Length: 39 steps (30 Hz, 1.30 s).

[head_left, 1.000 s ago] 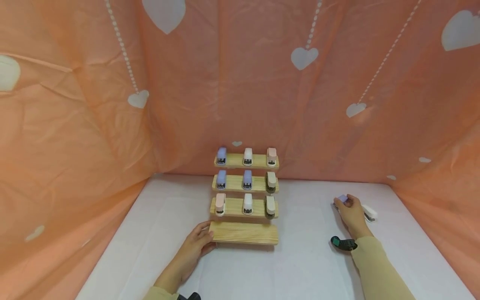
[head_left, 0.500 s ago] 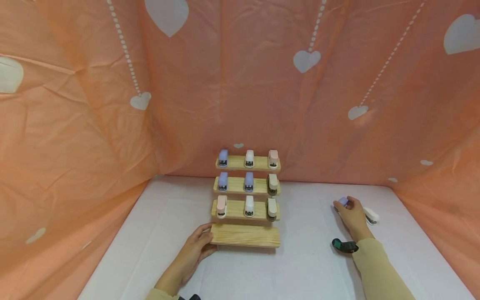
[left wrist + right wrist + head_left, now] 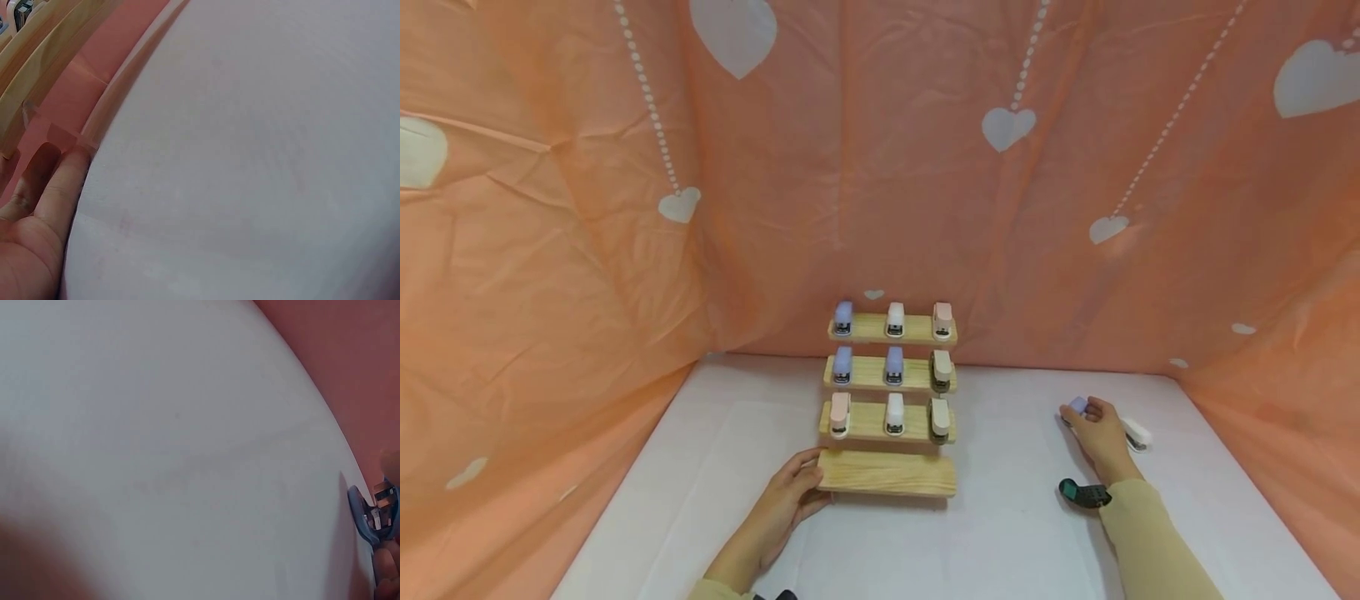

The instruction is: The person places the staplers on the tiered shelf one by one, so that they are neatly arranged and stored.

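Note:
In the head view my left hand [image 3: 784, 507] holds the left end of the lowest tier of a wooden tiered display rack [image 3: 887, 473]. The left wrist view shows its fingers [image 3: 61, 187] against a clear support under the wood. On the far right of the table, my right hand [image 3: 1103, 437] pinches a small purple stapler [image 3: 1077, 406] between thumb and fingers. Part of that stapler [image 3: 377, 515] shows at the right edge of the right wrist view. A white stapler [image 3: 1137, 434] lies just right of this hand, partly hidden by it.
Three upper tiers carry several mini staplers, among them a purple one [image 3: 842, 319], a white one [image 3: 894, 415] and a pink one [image 3: 839, 415]. An orange curtain [image 3: 910, 208] with hearts hangs behind the white table [image 3: 1007, 550]. A dark wrist device [image 3: 1084, 493] sits by the right cuff.
The head view has shifted slightly. My left hand stays at the rack's end, and my right hand stays at the purple stapler with little visible movement.

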Available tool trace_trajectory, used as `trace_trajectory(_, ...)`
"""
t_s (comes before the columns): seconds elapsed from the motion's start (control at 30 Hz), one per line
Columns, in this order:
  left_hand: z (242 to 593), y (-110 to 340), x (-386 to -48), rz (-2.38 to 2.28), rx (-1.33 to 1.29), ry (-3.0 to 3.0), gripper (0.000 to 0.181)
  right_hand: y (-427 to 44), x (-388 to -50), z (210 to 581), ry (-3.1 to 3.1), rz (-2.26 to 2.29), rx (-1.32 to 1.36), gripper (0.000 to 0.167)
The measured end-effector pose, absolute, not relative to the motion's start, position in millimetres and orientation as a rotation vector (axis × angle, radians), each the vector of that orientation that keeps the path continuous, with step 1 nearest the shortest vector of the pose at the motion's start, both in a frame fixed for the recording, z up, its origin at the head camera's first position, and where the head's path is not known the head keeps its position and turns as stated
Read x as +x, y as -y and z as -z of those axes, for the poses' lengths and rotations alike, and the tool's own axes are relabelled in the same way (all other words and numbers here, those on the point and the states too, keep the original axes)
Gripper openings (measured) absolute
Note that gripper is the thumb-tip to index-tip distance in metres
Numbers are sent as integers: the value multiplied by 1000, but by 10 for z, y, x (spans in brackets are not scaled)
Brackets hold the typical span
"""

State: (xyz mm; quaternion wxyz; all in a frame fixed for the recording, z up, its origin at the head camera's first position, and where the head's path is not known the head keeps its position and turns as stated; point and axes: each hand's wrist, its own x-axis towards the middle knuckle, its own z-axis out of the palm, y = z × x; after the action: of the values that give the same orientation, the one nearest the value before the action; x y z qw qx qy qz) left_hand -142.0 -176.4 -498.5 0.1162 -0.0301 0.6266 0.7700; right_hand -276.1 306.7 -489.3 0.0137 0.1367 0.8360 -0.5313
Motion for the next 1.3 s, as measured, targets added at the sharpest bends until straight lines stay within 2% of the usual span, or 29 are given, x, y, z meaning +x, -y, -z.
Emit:
trace_trajectory(0.43, 4956, 1768, -1449, -2264, -93, -1835, 53, -3003, -2757, 4794, -2650, 1722, 428, 89)
trace_trajectory(0.6, 4970, 1763, -1452, -2257, -98, -1833, 53, -3008, -2685, 4783, -2576, 1773, 417, 95)
trace_trajectory(0.7, 4971, 1768, -1448, -2255, -111, -1838, 52, -2945, -2550, 4718, -2558, 1747, 311, 97)
trace_trajectory(0.97, 4962, 1761, -1447, -2245, -118, -1834, 53, -2510, -2092, 4596, -2704, 1712, -61, 71)
trace_trajectory(1.3, 4982, 1763, -1433, -2237, -131, -1851, 52, -1861, -1621, 4582, -2664, 1790, -265, 48)
